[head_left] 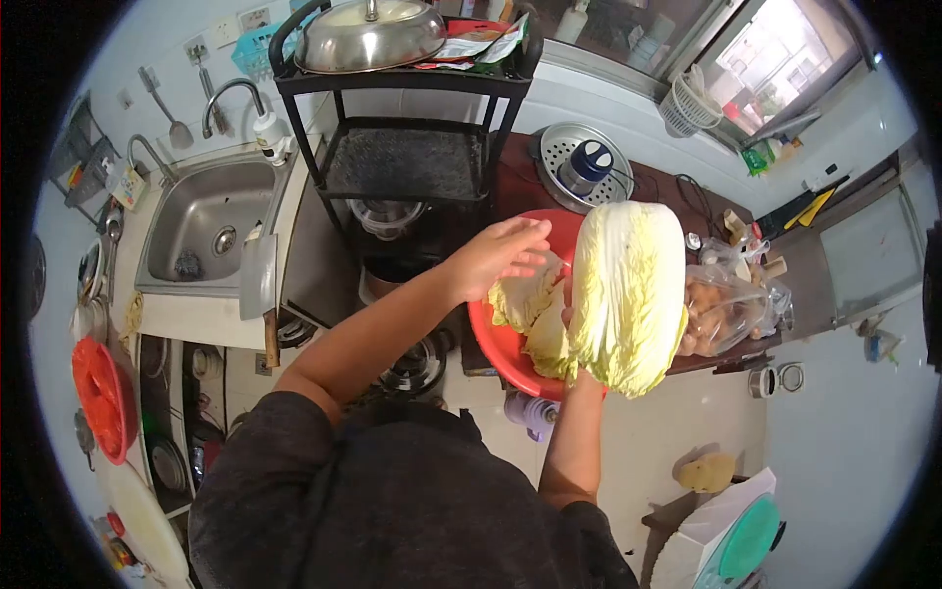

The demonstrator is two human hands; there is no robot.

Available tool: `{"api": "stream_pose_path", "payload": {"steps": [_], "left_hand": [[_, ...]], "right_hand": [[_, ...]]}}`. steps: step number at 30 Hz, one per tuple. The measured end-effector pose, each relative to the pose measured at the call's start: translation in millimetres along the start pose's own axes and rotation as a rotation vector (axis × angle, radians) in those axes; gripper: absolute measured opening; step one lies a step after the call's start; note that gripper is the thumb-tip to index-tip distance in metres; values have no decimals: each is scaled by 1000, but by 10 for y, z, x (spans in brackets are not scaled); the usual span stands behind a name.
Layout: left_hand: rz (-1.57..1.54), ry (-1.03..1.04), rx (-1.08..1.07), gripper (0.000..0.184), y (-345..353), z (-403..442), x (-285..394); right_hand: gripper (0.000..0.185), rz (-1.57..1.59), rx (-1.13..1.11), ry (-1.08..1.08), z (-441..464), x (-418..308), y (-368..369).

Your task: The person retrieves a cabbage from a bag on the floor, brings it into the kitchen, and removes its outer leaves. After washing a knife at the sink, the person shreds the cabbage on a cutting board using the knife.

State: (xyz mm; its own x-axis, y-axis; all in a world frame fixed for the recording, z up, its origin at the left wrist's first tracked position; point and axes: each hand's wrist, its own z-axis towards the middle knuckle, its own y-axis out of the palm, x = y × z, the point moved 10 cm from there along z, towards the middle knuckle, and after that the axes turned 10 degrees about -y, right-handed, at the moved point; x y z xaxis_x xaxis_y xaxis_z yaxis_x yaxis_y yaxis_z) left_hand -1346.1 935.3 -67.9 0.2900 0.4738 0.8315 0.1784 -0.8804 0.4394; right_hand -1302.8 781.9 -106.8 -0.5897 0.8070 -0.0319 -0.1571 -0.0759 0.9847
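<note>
A large napa cabbage (628,294), pale with yellow-green leaf edges, is held up over the right side of the red basin (505,358). My right hand (587,383) supports it from below and behind; most of that hand is hidden by the cabbage. To its left, my left hand (502,258) is open with fingers extended, apart from the cabbage and above the basin's left rim. Several loose cabbage leaves (530,299) lie inside the basin.
Behind the basin, a steel perforated tray (618,177) holds a blue-topped appliance (587,165). A plastic bag of eggs (721,309) is at right. A black rack (407,157) stands ahead; a cleaver (258,280) lies by the sink (162,250).
</note>
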Motion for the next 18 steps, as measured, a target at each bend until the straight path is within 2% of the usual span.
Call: {"api": "stream_pose_path", "payload": {"steps": [3,4,8,11,14,18], "left_hand": [[75,51,-25,48,66,-6,-6],[107,74,-37,48,91,-12,6],[55,9,-55,53,134,-80,-75],[101,32,-108,64,108,-132,-51],[-48,41,-259,80,92,-197,-26],[-430,-6,-454,96,50,-335,103]], "right_hand": [[75,135,9,95,-51,70,46],[73,89,-39,100,-64,119,168],[71,33,-64,70,-88,146,309],[70,-29,-59,2,-80,69,315],[69,-103,-56,-47,-59,8,339],[68,-184,-22,-48,-52,88,269]]}}
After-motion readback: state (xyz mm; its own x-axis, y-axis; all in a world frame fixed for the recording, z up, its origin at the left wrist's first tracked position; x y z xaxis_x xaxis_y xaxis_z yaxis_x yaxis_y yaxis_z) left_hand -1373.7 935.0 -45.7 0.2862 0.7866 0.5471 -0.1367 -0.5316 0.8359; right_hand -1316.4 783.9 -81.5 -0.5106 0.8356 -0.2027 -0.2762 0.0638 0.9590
